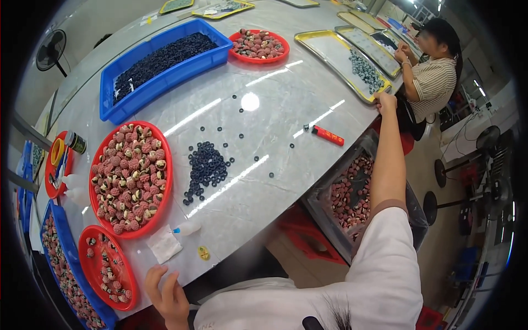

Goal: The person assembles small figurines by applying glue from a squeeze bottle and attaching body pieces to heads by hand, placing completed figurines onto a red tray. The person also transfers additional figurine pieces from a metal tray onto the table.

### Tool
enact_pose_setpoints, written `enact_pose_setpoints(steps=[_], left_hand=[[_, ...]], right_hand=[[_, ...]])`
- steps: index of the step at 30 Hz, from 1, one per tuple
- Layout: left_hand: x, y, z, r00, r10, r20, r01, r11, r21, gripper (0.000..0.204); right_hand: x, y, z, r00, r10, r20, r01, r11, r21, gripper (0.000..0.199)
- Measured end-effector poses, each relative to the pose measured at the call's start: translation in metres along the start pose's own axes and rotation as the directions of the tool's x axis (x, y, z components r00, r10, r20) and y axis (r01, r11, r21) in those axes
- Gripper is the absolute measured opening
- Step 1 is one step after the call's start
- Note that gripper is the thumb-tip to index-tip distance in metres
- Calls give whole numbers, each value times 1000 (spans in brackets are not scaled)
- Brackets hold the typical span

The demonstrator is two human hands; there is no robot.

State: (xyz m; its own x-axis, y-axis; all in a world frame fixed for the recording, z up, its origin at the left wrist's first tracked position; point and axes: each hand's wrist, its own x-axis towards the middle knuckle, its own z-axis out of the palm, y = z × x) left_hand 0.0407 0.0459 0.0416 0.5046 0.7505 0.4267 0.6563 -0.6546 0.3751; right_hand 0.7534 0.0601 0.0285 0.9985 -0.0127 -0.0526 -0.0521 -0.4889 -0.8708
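Note:
My right arm stretches out to the far right, where my right hand [385, 102] grips the near corner of a metal tray [324, 48] with a yellow-edged lining. Small grey-green pieces [365, 71] are heaped along that tray's right side. My left hand [168, 297] hovers by the table's near edge with bent, parted fingers and holds nothing I can see. Just beyond it are a folded white tissue [164, 244], a small clear bottle with a blue tip [187, 228] and a small yellow item [203, 253].
Loose dark rings [207, 168] lie mid-table. Red trays [169, 165] of pink bumpy pieces and a blue bin [168, 77] of dark rings stand left and beyond. A red tube [328, 135] lies right. A lined crate [330, 236] sits below the edge; a co-worker [434, 71] works far right.

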Motion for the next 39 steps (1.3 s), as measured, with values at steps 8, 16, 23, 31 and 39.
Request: enact_pose_setpoints(steps=[8, 16, 23, 31, 39], left_hand=[[2, -11, 23, 997, 6, -80, -2, 999, 38, 28], [11, -10, 26, 990, 102, -94, -87, 985, 148, 23], [19, -5, 18, 990, 143, -11, -139, 978, 153, 19], [25, -4, 14, 985, 140, 105, -157, 971, 180, 22], [9, -6, 27, 998, 62, -30, -54, 974, 220, 23]], right_hand=[[-91, -17, -26, 839, -30, 543, 91, 992, -86, 17], [39, -21, 10, 551, -784, 285, 830, 549, -97, 34], [41, -41, 87, 596, -650, 473, 803, 507, -314, 49], [-58, -44, 65, 528, -650, 546, 848, 363, -387, 49], [-123, -38, 65, 599, -667, 444, 771, 330, -545, 46]])
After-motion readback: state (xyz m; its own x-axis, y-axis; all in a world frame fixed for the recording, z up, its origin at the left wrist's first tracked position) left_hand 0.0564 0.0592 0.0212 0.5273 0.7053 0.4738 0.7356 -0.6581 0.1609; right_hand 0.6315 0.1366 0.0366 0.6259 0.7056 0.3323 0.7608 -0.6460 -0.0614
